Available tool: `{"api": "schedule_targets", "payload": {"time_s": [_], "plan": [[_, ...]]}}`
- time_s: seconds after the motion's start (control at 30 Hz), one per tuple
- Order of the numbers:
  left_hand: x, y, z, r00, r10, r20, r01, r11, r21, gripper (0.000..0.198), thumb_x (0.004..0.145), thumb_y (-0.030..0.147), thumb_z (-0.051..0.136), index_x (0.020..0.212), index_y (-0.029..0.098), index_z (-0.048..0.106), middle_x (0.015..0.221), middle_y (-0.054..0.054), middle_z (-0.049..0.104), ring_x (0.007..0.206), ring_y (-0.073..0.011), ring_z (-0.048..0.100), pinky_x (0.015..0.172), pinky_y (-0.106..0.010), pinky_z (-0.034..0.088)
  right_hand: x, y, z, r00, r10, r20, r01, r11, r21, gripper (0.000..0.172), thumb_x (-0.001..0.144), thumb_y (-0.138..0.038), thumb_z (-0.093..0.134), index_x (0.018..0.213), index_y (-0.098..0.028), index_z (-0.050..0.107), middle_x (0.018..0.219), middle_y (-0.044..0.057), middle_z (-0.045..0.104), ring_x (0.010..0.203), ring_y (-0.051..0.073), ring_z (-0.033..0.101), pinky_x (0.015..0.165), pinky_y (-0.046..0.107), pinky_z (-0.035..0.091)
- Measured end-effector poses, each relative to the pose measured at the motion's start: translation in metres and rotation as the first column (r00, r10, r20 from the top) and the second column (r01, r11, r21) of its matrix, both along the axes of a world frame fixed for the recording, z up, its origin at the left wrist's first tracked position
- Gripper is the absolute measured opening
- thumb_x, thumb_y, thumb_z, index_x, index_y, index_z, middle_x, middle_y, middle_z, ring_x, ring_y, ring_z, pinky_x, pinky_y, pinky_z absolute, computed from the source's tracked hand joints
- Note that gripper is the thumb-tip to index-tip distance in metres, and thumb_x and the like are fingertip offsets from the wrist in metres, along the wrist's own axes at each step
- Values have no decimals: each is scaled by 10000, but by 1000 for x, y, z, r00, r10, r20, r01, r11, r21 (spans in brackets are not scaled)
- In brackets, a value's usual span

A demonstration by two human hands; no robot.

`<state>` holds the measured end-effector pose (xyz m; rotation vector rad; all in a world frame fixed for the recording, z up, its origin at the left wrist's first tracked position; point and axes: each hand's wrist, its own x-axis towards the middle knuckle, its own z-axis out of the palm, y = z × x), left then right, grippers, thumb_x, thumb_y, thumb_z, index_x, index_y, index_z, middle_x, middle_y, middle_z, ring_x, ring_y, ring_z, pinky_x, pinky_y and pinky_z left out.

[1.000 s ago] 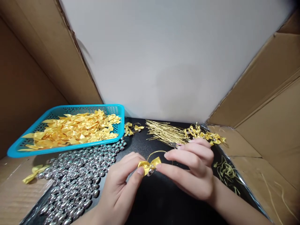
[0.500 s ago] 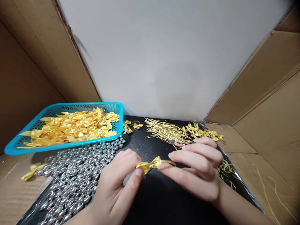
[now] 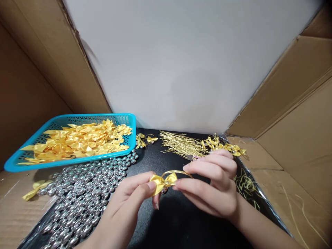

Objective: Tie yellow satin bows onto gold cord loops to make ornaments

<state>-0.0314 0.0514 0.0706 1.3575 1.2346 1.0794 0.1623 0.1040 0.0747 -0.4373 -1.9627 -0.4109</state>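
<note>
Counter (image 3: 164, 226): black, spreading out under both hands.
Blue basket (image 3: 70, 161): sitting back left, carrying a messy heap of yellow bows (image 3: 85, 141).
Silver beads (image 3: 80, 200): covering a big patch just in front of the basket, running up beside the left hand.
Right hand (image 3: 216, 186): one fingertip is touching the right wing of the held bow, the other fingers are fanning out above; can't tell if the thumb's pinching, it's mostly hidden.
Left hand (image 3: 127, 199): thumb and fingers are pinching the left wing.
Gold strands (image 3: 181, 143): piling up at the back, well past the bow.
Held bow (image 3: 158, 183): sitting right between the hands, long axis running side to side, so neither hand's really nearer.
Gold loop (image 3: 174, 171): arching behind the bow, bending towards the right fingers.
Dangling bead (image 3: 164, 190): hanging just under the knot.
</note>
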Motion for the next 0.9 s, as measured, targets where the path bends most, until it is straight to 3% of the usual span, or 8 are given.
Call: {"api": "schedule_targets", "payload": {"time_s": [0.2,0.37,0.53,0.9], "plan": [[-1,-1,-3,1000,-9,19,8,998,64,399,907,373,451,550,214,536,580,0,574,600,-174,534,580,-277,428,2,-2,2,1000,16,22,-14,996,-86,109,855,-202,688,786,-275,733,861,5,640,849,186,502,777,376,389],[-2,-1,-1,998,-1,-56,7,994,109,414,929,370,434,558,213,527,581,3,575,605,-171,551,591,-278,429,5,0,3,999,3,33,-1,999,-45,123,833,-185,703,778,-287,745,889,11,640,859,189,496,788,369,389],[-2,-2,3,992,7,-122,13,987,159,426,936,380,426,560,211,532,571,6,574,577,-165,548,574,-278,419,7,1,4,1000,-5,25,6,1000,-12,177,922,-229,612,809,-286,736,849,3,652,844,176,498,775,367,398],[-4,-3,3,985,28,-168,2,985,174,436,938,375,423,548,210,523,564,1,574,582,-171,562,572,-282,422,10,1,7,999,-30,21,30,999,31,196,932,-223,596,804,-284,731,866,1,650,844,176,502,789,380,389]]}}
